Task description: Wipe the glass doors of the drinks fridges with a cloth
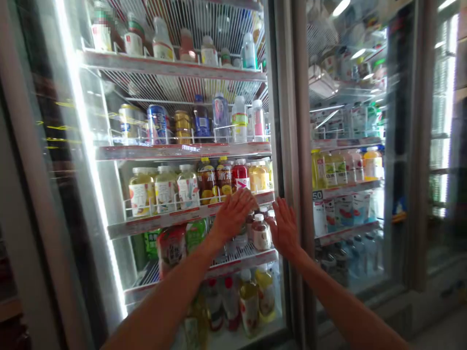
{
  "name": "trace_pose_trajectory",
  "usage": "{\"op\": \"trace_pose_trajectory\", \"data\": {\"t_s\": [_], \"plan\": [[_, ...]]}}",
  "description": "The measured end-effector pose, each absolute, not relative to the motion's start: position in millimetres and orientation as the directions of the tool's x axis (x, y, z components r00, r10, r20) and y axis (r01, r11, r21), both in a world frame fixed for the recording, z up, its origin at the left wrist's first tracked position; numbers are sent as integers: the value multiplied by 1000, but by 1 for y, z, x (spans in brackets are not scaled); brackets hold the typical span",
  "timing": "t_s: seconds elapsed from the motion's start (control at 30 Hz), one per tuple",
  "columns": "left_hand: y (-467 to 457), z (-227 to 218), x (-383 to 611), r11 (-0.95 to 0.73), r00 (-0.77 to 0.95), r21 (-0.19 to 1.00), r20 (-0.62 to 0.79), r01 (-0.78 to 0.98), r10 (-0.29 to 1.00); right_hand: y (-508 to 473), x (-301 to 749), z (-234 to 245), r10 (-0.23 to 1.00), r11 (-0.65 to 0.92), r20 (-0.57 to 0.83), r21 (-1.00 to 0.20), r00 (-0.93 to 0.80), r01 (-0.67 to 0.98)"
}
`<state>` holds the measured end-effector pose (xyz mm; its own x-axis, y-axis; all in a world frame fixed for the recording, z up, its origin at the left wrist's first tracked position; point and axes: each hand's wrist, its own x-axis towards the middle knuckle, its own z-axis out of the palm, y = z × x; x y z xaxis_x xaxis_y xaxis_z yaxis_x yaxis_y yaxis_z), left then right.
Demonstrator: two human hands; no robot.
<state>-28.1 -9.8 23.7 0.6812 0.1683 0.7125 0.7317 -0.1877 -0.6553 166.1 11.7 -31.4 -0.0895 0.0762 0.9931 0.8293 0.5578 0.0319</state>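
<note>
Both my hands reach out in front of a lit drinks fridge. My left hand (233, 214) is flat with its fingers stretched to the right, in front of the third shelf's front rail (160, 221). To its right, my right hand (284, 227) has its fingers straight and pointing up, beside the fridge's right frame (297, 146). Between them stands a small bottle with a white cap and pale label (261, 233), with more bottles behind it. I cannot tell whether either hand touches anything. Neither appears to hold anything. A red-drink bottle (241, 175) stands just above my left hand.
Pale juice bottles (166, 188) and dark tea bottles (207, 180) line the third shelf. Cans (157, 125) and bottles stand above. A red pack (172, 248) sits lower left, with yellow-drink bottles (248, 306) below. Another stocked fridge (346, 184) is on the right.
</note>
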Motion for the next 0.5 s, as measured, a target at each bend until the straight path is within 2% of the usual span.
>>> {"op": "trace_pose_trajectory", "data": {"t_s": [0.07, 0.13, 0.2, 0.23, 0.27, 0.37, 0.43, 0.5], "plan": [[-17, 21, -47, -170, 668, -647, 730, 744, 144, 10, 157, -30, 74, 569, 992, 42, -102, 822], [-26, 13, -68, -220, 799, -769, 584, 601, 144, 7, 145, -29, 72, 582, 989, 63, -129, 811], [-34, 8, -89, -262, 879, -839, 450, 476, 158, 3, 133, -27, 74, 596, 983, 91, -168, 798], [-38, 9, -98, -252, 873, -836, 458, 488, 171, 1, 127, -26, 78, 603, 980, 102, -185, 791], [-41, 11, -107, -220, 833, -804, 523, 553, 180, 0, 121, -24, 79, 611, 977, 108, -197, 784], [-50, 19, -128, -107, 629, -620, 762, 777, 154, -5, 103, -19, 65, 631, 975, 124, -211, 766], [-55, 16, -139, -115, 632, -622, 757, 775, 162, -8, 91, -16, 42, 645, 974, 143, -222, 751], [-60, 10, -150, -164, 731, -713, 659, 682, 178, -10, 80, -14, 32, 656, 968, 167, -248, 736]]}}
